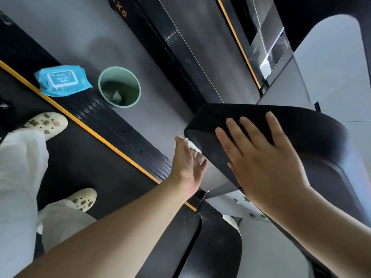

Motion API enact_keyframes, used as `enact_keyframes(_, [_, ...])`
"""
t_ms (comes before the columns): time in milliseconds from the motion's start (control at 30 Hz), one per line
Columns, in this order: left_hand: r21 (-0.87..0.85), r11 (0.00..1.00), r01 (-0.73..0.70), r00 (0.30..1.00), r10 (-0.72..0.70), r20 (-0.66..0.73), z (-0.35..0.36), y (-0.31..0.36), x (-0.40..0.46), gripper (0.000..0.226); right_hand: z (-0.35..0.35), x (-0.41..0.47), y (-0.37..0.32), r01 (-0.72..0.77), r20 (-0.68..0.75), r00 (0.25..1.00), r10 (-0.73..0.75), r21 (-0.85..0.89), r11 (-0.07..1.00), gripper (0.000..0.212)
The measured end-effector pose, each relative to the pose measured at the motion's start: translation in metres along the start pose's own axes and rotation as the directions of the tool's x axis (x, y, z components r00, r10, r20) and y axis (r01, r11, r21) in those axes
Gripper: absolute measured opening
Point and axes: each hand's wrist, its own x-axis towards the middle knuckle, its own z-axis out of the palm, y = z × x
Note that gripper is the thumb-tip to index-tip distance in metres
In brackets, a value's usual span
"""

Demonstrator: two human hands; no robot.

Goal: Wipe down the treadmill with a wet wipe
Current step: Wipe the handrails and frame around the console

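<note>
Here, wet wipe (193, 147) between left hand (189, 163) and handrail (267, 125).

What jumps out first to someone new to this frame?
Both hands on the black padded treadmill handrail: the right hand lies flat on top, the left hand presses a white wet wipe against its near end. Next, upper left, the blue wipes pack beside a green bin.

Most of the wipe (193, 148) is hidden behind the left hand (187, 165) and the armrest (261, 125). The print on the wipe pack (62, 80) is too small to read. The bin's (119, 87) contents are murky.
</note>
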Motion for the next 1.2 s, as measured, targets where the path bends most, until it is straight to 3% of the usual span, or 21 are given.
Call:
enact_keyframes(133, [0.076, 0.997, 0.008, 1.000, -0.009, 0.012, -0.003, -0.003, 0.001, 0.065, 0.003, -0.008, -0.001, 0.000, -0.003, 1.000, 0.000, -0.089, 0.996, 0.073])
enact_keyframes(267, [0.046, 0.999, -0.019, 1.000, 0.018, 0.022, -0.009, -0.001, 0.007, 0.070, 0.018, -0.023, 0.002, 0.009, -0.061, 0.998, -0.024, -0.227, 0.974, 0.055])
enact_keyframes(400, [0.088, 0.995, -0.053, 0.998, 0.051, 0.025, -0.003, -0.011, 0.004, 0.064, 0.028, -0.032, 0.010, 0.049, -0.054, 0.996, -0.071, -0.334, 0.941, 0.056])
enact_keyframes(733, [0.065, 0.987, 0.146, 0.989, -0.146, 0.000, 0.008, -0.022, -0.004, 0.070, 0.026, -0.036, 0.021, 0.118, -0.059, 0.987, -0.149, -0.360, 0.925, 0.059])
enact_keyframes(967, [-0.054, 0.999, 0.009, 0.996, -0.014, -0.091, 0.008, -0.030, 0.000, 0.068, 0.038, -0.058, 0.040, 0.194, -0.102, 0.962, -0.252, -0.388, 0.901, 0.059])
enact_keyframes(1200, [-0.111, 0.969, -0.219, 0.976, 0.218, -0.023, -0.006, -0.077, 0.026, 0.073, 0.071, -0.094, 0.059, 0.177, -0.239, 0.930, -0.280, -0.377, 0.909, 0.052])
